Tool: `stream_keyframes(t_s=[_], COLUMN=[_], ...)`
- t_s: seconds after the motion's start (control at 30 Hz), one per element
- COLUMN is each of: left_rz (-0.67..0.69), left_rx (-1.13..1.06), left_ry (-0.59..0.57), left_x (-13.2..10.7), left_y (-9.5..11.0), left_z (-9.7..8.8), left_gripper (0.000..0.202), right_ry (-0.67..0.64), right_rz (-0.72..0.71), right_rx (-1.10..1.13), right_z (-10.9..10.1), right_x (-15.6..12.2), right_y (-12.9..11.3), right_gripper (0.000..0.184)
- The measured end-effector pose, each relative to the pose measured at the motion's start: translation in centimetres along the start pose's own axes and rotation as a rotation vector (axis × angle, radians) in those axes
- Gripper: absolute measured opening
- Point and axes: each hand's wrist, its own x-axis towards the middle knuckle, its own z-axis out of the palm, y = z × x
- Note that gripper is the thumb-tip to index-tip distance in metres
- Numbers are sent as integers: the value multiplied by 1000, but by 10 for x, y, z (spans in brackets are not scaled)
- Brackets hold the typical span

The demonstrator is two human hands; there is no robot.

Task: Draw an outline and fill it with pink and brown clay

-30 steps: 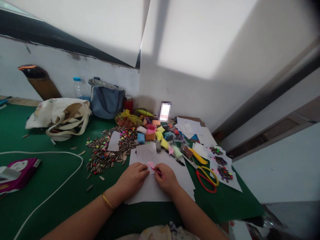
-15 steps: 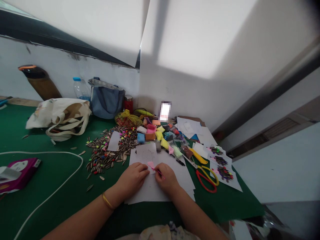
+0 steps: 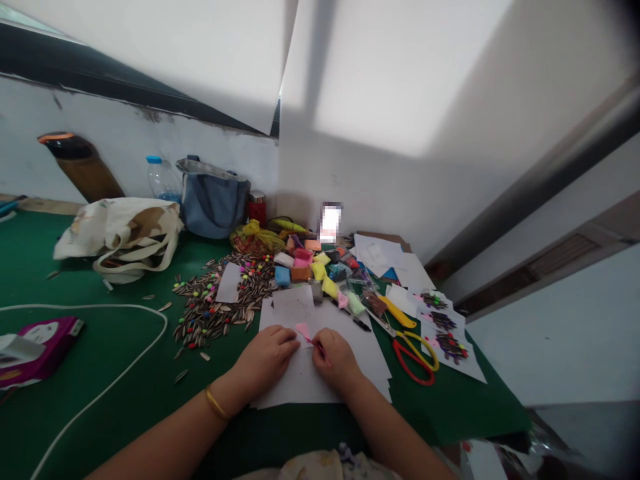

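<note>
My right hand (image 3: 336, 359) is closed round a thin pink clay-modelling tool (image 3: 326, 357). Its tip touches a flat pink patch, which looks like clay (image 3: 303, 331), on a small white sheet (image 3: 296, 308) with a faint line drawing. My left hand (image 3: 270, 352) lies palm down with fingers stretched out, its fingertips on the paper just left of the pink patch. Beneath both hands is a stack of white paper (image 3: 350, 383). A black marker (image 3: 361, 324) rests beyond my right hand, near bagged coloured clay blocks (image 3: 330, 287).
Sunflower seeds mixed with coloured beads (image 3: 215, 320) are heaped at left. Scissors with red and yellow handles (image 3: 413, 360) and a yellow cutter (image 3: 399, 312) lie at right, beside decorated sheets (image 3: 470, 367). A phone (image 3: 330, 222) leans on the wall. A white cable (image 3: 115, 373) curves along the left.
My right hand has shifted slightly right with the pink tool, and the tool's tip now sits at the pink patch's lower edge. My left hand stays in place.
</note>
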Motion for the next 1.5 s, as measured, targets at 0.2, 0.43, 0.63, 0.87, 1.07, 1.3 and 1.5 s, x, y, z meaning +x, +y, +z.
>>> stream_keyframes(t_s=[0.2,0.43,0.63,0.87,1.07,1.3,1.5], left_rz=[-4,0,-17,0,11,10,11], left_rx=[-1,6,12,19,53,53,50], left_ry=[-1,-5,-18,2,-1,-10,-12], left_x=[0,0,0,-1,-2,-2,-1], left_y=[0,0,1,-1,0,1,2], left_z=[-1,0,0,2,4,2,1], left_gripper=[24,24,26,27,29,30,30], right_ry=[-28,-40,-36,-9,30,17,18], right_rz=[-9,-47,-69,-21,129,161,161], right_rx=[-47,-21,61,45,-9,-25,-45], right_z=[-1,-2,-4,-8,-12,-11,-10], right_x=[-2,-5,-6,-5,-3,-2,-1], right_y=[0,0,-3,-7,-9,-9,-10], right_gripper=[17,17,16,15,9,8,6])
